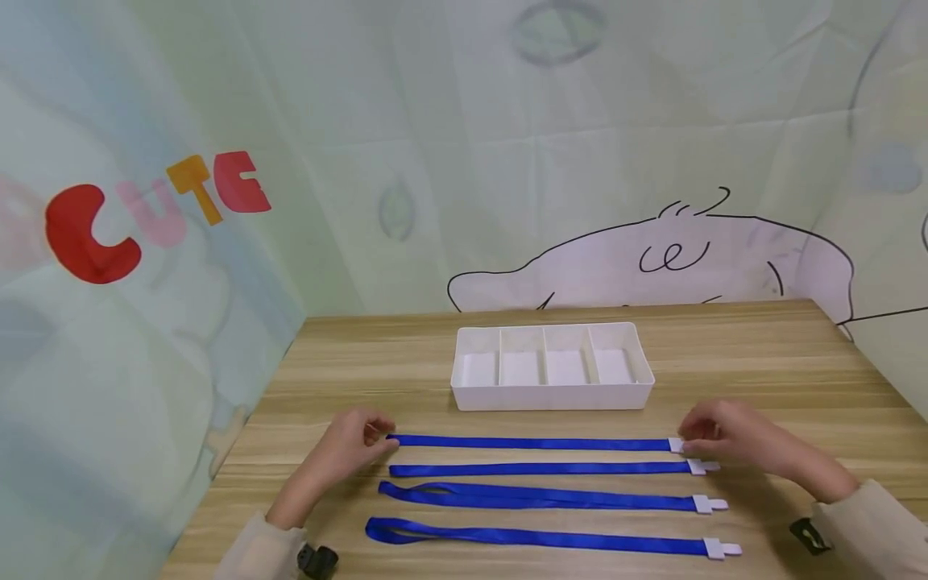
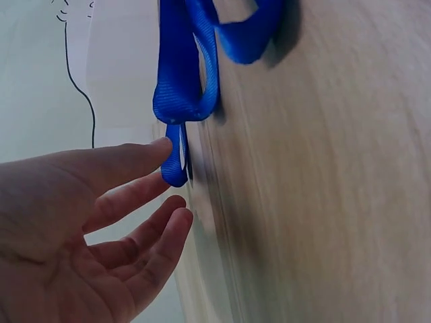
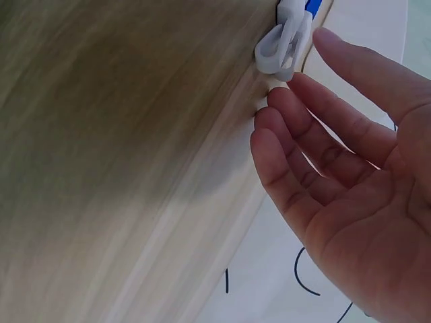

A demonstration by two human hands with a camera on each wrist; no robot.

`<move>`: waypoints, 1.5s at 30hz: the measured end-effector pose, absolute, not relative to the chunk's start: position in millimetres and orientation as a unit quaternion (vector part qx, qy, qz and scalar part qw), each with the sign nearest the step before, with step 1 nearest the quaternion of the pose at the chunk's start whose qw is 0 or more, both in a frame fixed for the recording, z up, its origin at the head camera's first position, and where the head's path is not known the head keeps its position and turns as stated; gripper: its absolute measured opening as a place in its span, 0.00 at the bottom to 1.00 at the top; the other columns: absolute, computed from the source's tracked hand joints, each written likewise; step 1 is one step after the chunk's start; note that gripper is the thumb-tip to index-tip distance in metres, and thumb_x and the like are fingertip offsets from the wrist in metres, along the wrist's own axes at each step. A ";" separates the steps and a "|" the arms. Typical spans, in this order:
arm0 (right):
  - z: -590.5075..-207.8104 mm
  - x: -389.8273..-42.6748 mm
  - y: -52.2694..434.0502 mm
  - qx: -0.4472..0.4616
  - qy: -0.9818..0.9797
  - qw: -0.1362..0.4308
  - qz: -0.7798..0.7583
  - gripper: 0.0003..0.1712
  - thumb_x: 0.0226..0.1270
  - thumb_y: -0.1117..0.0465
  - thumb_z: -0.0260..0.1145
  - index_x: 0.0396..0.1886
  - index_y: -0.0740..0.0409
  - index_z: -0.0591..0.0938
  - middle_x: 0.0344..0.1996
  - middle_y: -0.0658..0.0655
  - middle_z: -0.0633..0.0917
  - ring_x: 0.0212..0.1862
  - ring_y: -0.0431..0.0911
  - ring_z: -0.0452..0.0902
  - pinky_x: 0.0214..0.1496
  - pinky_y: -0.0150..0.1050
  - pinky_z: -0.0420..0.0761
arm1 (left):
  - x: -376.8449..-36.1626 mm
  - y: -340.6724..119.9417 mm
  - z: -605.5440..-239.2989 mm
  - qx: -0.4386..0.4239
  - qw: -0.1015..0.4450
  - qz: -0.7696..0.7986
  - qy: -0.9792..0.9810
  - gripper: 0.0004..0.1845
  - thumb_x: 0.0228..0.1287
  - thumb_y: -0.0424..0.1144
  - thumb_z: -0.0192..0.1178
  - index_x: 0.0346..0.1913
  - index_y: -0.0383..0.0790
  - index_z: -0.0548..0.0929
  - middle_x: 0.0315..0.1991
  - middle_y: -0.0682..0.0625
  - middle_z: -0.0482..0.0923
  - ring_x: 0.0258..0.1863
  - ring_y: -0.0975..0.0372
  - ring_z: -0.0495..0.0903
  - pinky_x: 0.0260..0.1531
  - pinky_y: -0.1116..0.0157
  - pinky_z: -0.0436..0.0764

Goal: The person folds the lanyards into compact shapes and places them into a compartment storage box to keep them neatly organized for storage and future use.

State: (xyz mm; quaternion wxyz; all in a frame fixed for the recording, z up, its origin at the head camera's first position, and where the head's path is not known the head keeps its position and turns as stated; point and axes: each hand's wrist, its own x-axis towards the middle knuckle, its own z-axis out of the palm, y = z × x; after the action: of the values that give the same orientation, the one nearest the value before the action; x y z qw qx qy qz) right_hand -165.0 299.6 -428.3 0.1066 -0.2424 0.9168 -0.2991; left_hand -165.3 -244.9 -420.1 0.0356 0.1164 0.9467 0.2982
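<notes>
When squaring up the farthest blue lanyard [image 1: 532,443], best to work both ends together, with light, even tension to lay the strap flat and parallel to the next lanyard [image 1: 536,469]. Avoid tugging at the white clip [image 1: 676,445] alone: liable to skew the strap or twist the loop [image 2: 173,177]. Better, too, to stay clear of the next lanyard, lying close alongside.

Find the farthest one stretched straight across the wooden table [image 1: 348,362], on the near side of the divided white tray [image 1: 551,397], looped end to the left, clip to the right. At the left hand [image 1: 355,439], see thumb and forefinger slightly parted, with the loop between or right beside their tips; cannot tell any firm pinch. At the right hand [image 1: 739,435], see thumb spread from loosely bent fingers, just beside the clip; cannot rule out light contact.
</notes>
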 end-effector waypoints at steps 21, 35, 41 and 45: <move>-430.4 -166.6 297.0 -0.255 0.922 0.097 -0.274 0.06 0.58 0.69 0.74 0.32 0.58 0.85 0.26 0.43 0.79 0.27 0.34 0.69 0.27 0.31 0.77 | -170.5 -249.5 -427.6 0.191 0.036 0.314 0.929 0.04 0.59 0.28 0.70 0.35 0.33 0.85 0.29 0.52 0.81 0.28 0.64 0.78 0.29 0.69 0.80; -431.6 -166.4 298.1 -0.258 0.916 0.102 -0.291 0.05 0.60 0.68 0.73 0.32 0.58 0.84 0.26 0.44 0.80 0.27 0.34 0.70 0.27 0.32 0.77 | -169.9 -251.4 -428.7 0.180 0.044 0.326 0.927 0.04 0.61 0.29 0.69 0.31 0.37 0.84 0.26 0.54 0.79 0.27 0.65 0.77 0.28 0.69 0.80; -428.8 -166.5 301.7 -0.242 0.908 0.117 -0.321 0.03 0.62 0.65 0.72 0.32 0.57 0.84 0.26 0.45 0.80 0.27 0.36 0.71 0.27 0.32 0.77 | -168.3 -251.4 -423.1 0.158 0.053 0.333 0.928 0.04 0.63 0.31 0.69 0.32 0.38 0.84 0.27 0.54 0.79 0.29 0.64 0.77 0.30 0.69 0.79; -429.2 -166.8 303.5 -0.244 0.908 0.114 -0.321 0.03 0.63 0.65 0.72 0.32 0.58 0.84 0.26 0.45 0.80 0.28 0.36 0.71 0.27 0.32 0.77 | -169.3 -251.1 -420.4 0.158 0.053 0.332 0.928 0.04 0.63 0.32 0.69 0.32 0.38 0.84 0.27 0.54 0.79 0.28 0.64 0.77 0.30 0.69 0.79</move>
State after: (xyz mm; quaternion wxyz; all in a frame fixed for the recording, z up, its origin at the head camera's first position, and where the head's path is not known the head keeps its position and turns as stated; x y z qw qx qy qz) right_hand -166.8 303.5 -429.2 0.1136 -0.2444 0.9079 -0.3212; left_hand -169.3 -251.1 -420.4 0.0526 0.1583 0.9284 0.3321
